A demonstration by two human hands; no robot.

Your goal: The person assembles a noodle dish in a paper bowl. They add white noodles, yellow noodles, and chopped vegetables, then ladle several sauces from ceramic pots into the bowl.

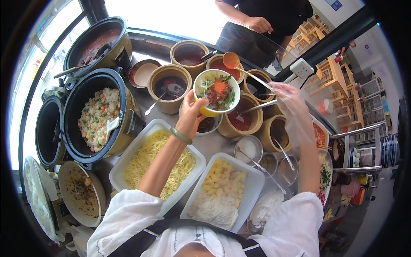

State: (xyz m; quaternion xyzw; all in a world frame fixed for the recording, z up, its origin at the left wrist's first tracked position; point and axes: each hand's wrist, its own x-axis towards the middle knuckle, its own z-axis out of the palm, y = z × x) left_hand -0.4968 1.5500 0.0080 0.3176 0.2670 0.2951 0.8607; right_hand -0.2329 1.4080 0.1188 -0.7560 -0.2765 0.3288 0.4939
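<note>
My left hand (192,112) grips a yellow-and-white bowl (233,96) by its side. Chopped greens, dark red bits and an orange-red sauce lie in the bowl. In a thin clear plastic glove, my right hand (285,93) is closed on the handle of a ladle (231,60), whose cup holds orange-red sauce above a pot of red sauce (212,64). Under the bowl and ladle stand several tan ceramic pots, among them one of dark liquid (170,85) and one of red liquid (240,120). A second metal handle (261,105) rises from the latter pot.
White trays hold yellow noodles (141,163), and potato chunks (221,180) beside white noodles (215,208). A cooker of mixed rice (99,119) and a cooker of dark red soup (99,45) stand at left. Beyond the glass is another person (269,19). A power socket (301,68) is near my right hand.
</note>
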